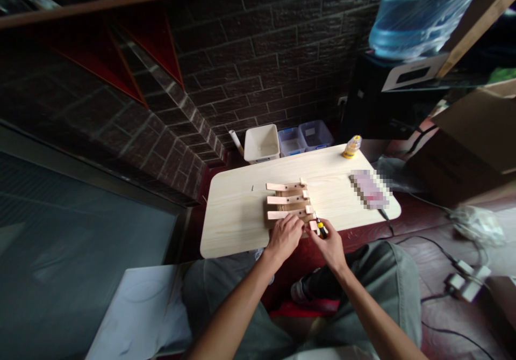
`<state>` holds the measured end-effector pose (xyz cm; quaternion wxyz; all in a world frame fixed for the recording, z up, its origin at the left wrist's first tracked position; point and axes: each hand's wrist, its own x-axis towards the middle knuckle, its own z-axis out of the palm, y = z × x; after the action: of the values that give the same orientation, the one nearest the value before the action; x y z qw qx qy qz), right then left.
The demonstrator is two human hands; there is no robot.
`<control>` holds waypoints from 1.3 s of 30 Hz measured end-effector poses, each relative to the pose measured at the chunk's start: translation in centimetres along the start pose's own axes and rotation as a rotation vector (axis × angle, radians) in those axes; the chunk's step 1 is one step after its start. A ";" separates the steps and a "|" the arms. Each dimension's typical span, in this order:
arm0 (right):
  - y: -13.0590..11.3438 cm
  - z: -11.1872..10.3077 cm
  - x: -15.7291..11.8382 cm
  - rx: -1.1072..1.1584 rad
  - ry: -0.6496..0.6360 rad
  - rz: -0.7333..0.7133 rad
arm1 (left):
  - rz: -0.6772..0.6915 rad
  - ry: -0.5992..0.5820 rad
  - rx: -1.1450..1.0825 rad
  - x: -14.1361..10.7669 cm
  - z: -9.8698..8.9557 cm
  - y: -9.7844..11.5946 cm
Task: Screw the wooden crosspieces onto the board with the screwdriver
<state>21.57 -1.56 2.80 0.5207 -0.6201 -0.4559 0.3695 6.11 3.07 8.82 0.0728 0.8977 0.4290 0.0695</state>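
A wooden rack (287, 200) of pale slats with small end blocks and dark screw holes lies near the front edge of the table. My left hand (285, 236) is closed over its nearest slat, fingertips bent toward the block end. At that same end is my right hand (331, 246), its thumb by the nearest pinkish end block (313, 224). A yellow-and-black screwdriver (321, 228) sits between the thumb and fingers of my right hand, its shaft pointing away from me. Whatever lies between the two sets of fingertips is too small to make out.
On the pale table (229, 215) lies a small dark screw-like piece (252, 188). A yellow-capped clear bottle (352, 147) stands at the far right, near a blurred pink item (368, 189). Bins (262, 142) stand behind the table; cables and a power strip (470, 282) lie at right.
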 end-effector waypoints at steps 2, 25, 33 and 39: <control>-0.4 0.5 -0.2 -0.040 0.052 0.016 | 0.001 -0.006 -0.011 0.0 0.0 -0.1; -0.2 1.2 0.0 -0.162 0.029 0.046 | -0.170 0.127 -0.070 -1.3 1.5 0.3; -0.5 1.2 0.0 -0.132 0.024 0.018 | -0.143 0.149 -0.086 -1.5 1.8 -0.1; -0.7 1.2 0.0 -0.145 0.010 0.021 | -0.133 0.147 -0.119 -1.7 1.6 -0.4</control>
<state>20.29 -1.17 3.31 0.4727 -0.6628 -0.4724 0.3377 5.03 1.88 7.03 0.0989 0.8537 0.4871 0.1557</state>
